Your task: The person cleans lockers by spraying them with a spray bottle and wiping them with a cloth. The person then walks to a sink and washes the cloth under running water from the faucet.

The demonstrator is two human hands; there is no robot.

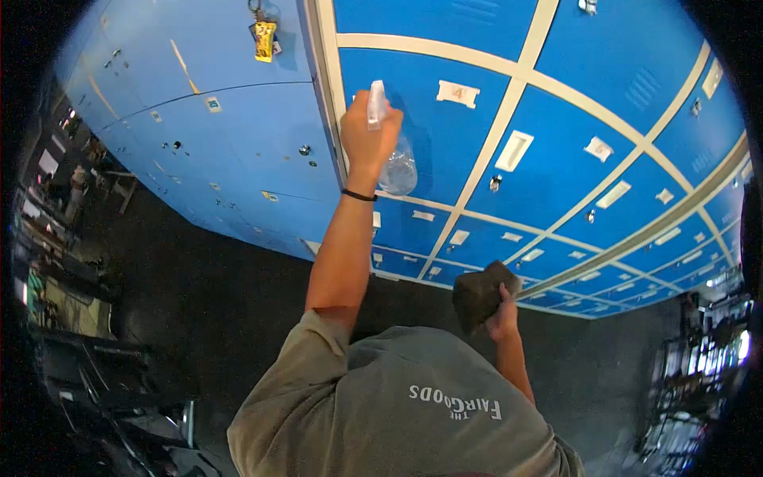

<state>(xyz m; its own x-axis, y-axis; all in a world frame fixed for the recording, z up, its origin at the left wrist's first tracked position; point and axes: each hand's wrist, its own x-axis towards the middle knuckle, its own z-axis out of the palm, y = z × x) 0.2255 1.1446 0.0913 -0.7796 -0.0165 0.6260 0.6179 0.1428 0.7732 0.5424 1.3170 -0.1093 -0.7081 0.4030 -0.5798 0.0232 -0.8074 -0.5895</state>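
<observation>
In the head view there are one clear spray bottle (399, 172), one dark cloth (479, 296), one black wristband (362, 195) and one yellow key tag (265, 41). The left hand (369, 135) is wrapped around the bottle's neck, the white trigger head rising above the fist and the body hanging below, before a blue locker door (445, 147). The right hand (502, 319) pinches the cloth at its right edge. Door stickers (458, 94) read "4" and "5"; the grey T-shirt (397, 397) reads "The FairGoods".
</observation>
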